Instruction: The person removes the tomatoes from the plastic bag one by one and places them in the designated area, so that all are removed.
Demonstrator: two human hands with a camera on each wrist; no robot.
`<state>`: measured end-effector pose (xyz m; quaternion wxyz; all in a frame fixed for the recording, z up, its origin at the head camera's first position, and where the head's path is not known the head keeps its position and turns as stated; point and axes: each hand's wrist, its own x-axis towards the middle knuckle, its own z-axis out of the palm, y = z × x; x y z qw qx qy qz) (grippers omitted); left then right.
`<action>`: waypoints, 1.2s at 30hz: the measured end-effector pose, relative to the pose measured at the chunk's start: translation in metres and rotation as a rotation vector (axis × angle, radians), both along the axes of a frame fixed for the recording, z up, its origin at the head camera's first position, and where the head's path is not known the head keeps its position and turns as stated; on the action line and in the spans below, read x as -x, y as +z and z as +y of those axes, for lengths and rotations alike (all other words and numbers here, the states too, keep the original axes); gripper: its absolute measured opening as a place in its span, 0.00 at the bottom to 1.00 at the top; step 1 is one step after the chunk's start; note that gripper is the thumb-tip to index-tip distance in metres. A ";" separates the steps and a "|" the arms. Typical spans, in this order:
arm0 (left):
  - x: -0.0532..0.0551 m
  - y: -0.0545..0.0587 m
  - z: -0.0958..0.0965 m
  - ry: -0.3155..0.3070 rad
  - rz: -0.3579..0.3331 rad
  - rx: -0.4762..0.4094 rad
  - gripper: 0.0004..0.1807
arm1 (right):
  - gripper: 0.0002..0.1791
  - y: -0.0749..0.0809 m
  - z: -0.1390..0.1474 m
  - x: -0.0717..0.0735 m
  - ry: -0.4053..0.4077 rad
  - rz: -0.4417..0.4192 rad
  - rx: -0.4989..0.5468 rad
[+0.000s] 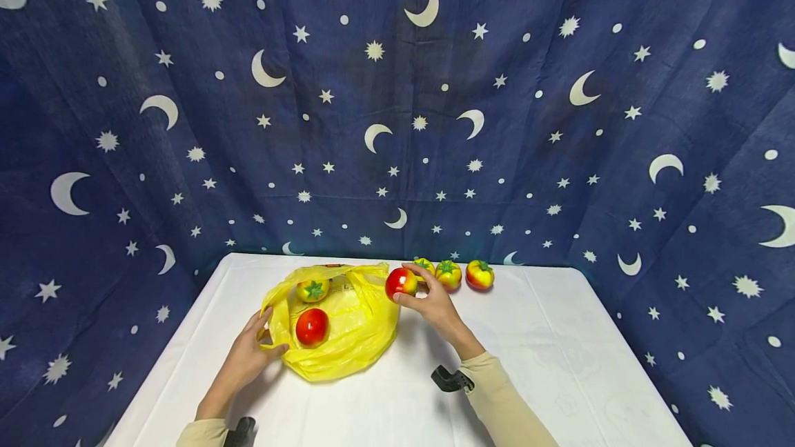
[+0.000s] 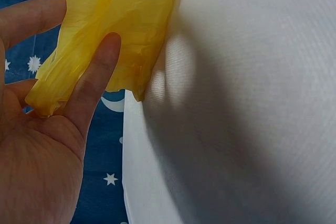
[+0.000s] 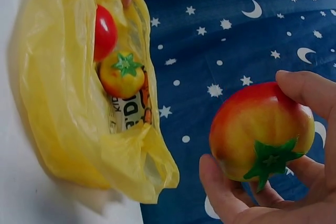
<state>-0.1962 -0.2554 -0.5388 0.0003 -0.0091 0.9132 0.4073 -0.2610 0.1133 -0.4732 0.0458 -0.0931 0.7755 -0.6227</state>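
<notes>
A yellow plastic bag (image 1: 366, 336) lies on the white table with its mouth spread. My left hand (image 1: 247, 356) pinches its left rim; in the left wrist view the thin plastic (image 2: 134, 30) passes between thumb and fingers. Inside the bag are a red tomato (image 1: 312, 328) and a yellow-red tomato (image 1: 312, 290) with a green star-shaped calyx. Just beyond the bag's right edge, my right hand (image 1: 439, 305) holds another tomato (image 1: 399, 283) above the table. The right wrist view shows this tomato (image 3: 252, 124) between thumb and fingers, its green calyx (image 3: 272, 161) uncovered.
Behind the right hand, near the table's back edge, stand a partly hidden tomato (image 1: 425, 264), a second tomato (image 1: 448, 275) and a third tomato (image 1: 479, 275). A white cloth (image 1: 559, 364) covers the table. Around it hangs a dark blue curtain (image 1: 397, 88) with moons and stars.
</notes>
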 end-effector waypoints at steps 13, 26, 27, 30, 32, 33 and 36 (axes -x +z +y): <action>0.003 -0.002 -0.002 -0.004 0.001 0.011 0.52 | 0.39 -0.001 0.019 0.005 -0.070 0.000 0.001; 0.002 -0.001 -0.001 0.002 -0.005 0.016 0.52 | 0.38 -0.009 0.045 0.011 -0.121 -0.009 -0.083; 0.001 -0.001 -0.001 0.003 -0.007 0.014 0.52 | 0.39 -0.010 0.046 0.012 -0.119 -0.009 -0.083; 0.000 0.000 -0.001 0.004 -0.013 0.010 0.52 | 0.40 -0.012 0.051 0.014 -0.123 -0.013 -0.086; -0.001 0.001 0.000 0.003 -0.009 0.009 0.51 | 0.42 -0.013 0.055 0.015 -0.130 -0.012 -0.078; -0.001 0.001 0.000 0.003 -0.007 0.009 0.51 | 0.42 -0.013 0.057 0.015 -0.134 -0.013 -0.068; -0.002 0.001 0.000 0.004 0.001 0.006 0.51 | 0.42 -0.015 0.063 0.017 -0.152 -0.013 -0.064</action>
